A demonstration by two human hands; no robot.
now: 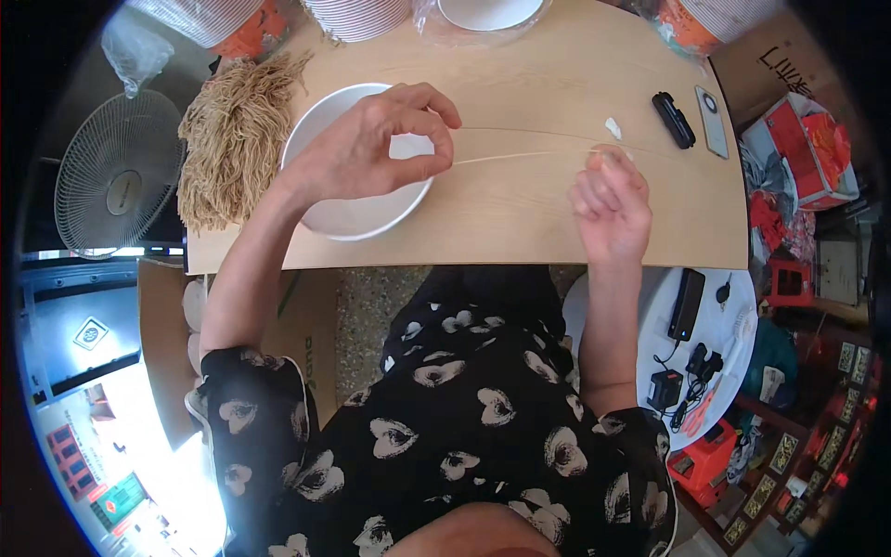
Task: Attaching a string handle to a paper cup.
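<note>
A thin pale strand [520,156] runs almost level between my two hands, above the table. Its left end is pinched between the thumb and a finger of my left hand [367,144], which is over a white bowl [408,212] and hides part of it. On the other side, my right hand [613,206] grips the strand at the fingertips, with the remaining fingers curled in. Left of the bowl lies a thick bundle of tan strands [237,139]. A thin darker line on the tabletop behind the strand may be its shadow; I cannot tell.
On the wooden table [529,218], a small white scrap [613,128], a black case [673,121] and a phone [712,121] lie to the right. Stacked paper bowls [357,17] stand at the back. A fan [121,190] is at left; a white round stool [640,306] holds cables.
</note>
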